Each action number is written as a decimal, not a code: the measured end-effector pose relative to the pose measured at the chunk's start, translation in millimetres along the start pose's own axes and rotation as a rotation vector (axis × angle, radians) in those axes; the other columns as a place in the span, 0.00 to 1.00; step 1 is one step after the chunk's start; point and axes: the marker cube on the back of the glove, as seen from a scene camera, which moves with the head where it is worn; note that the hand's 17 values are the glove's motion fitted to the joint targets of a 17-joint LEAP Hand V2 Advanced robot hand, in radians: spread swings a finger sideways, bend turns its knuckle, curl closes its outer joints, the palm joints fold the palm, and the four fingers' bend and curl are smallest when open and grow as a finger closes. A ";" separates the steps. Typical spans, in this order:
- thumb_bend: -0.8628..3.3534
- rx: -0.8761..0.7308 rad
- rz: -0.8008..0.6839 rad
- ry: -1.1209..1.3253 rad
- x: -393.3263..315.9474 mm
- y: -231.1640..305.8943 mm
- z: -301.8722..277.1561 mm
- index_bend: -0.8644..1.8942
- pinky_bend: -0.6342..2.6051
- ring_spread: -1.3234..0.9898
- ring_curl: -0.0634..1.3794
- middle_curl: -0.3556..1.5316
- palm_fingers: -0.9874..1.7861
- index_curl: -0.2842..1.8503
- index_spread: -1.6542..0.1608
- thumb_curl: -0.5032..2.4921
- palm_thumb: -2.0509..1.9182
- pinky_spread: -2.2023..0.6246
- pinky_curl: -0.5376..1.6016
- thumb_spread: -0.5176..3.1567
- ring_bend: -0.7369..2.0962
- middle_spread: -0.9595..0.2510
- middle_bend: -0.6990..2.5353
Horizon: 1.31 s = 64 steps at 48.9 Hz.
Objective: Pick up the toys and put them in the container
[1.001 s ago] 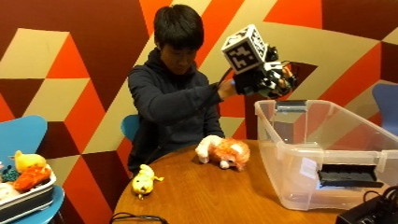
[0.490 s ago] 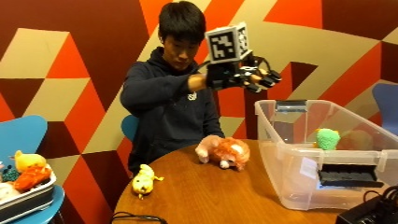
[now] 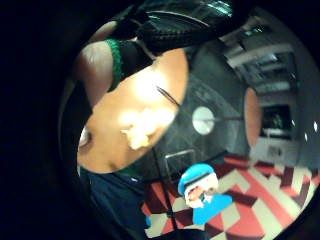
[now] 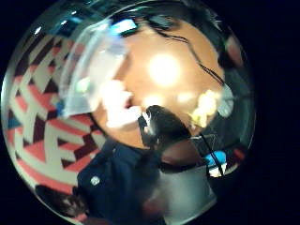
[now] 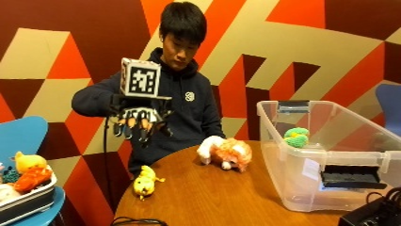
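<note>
My gloved right hand (image 5: 139,123) hangs in the air over the left part of the round wooden table (image 5: 213,197), fingers spread downward and holding nothing. Below it a small yellow toy (image 5: 144,181) lies near the table's left edge; the thumb side palm view shows the same yellow toy (image 4: 206,110) on the table. An orange and white plush (image 5: 224,153) lies mid-table, with the person's bare hand behind it. To the right stands a clear plastic container (image 5: 294,188) with a green toy (image 5: 296,137) inside.
A tray (image 5: 28,200) holding several more toys sits on a blue chair at the far left, off the table. A black device (image 5: 376,214) lies at the table's front right corner, and a cable (image 5: 134,220) at its front edge.
My hand has swung left from beside the container to above the yellow toy and lowered. The green toy, unseen a second ago, now lies in the container.
</note>
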 end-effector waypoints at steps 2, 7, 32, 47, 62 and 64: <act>0.20 0.001 0.046 0.033 7.5 1.7 17.6 0.57 0.40 0.58 0.21 0.35 0.45 0.40 0.80 0.30 0.53 0.80 0.39 0.50 0.31 0.80 0.25; 0.20 -0.083 0.207 0.038 8.8 12.4 71.5 0.63 0.39 0.58 0.21 0.34 0.44 0.43 0.82 0.29 0.52 0.80 0.39 0.49 0.32 0.81 0.26; 0.25 -0.053 0.200 -0.151 -8.6 -10.2 140.8 0.69 0.38 0.58 0.15 0.38 0.40 0.43 0.87 0.30 0.60 0.79 0.39 0.51 0.32 0.79 0.31; 0.26 0.243 -0.032 -0.429 -42.6 -12.0 29.5 0.72 0.34 0.53 0.13 0.44 0.45 0.46 0.87 0.36 0.67 0.79 0.38 0.46 0.32 0.66 0.40; 0.25 0.530 -0.257 -0.719 -181.6 -63.1 -136.8 0.73 0.33 0.49 0.15 0.48 0.47 0.48 0.87 0.40 0.68 0.79 0.39 0.42 0.33 0.57 0.43; 0.25 0.550 -0.287 -0.760 -202.7 -74.1 -153.8 0.73 0.33 0.48 0.15 0.48 0.47 0.48 0.87 0.40 0.68 0.79 0.39 0.42 0.33 0.57 0.44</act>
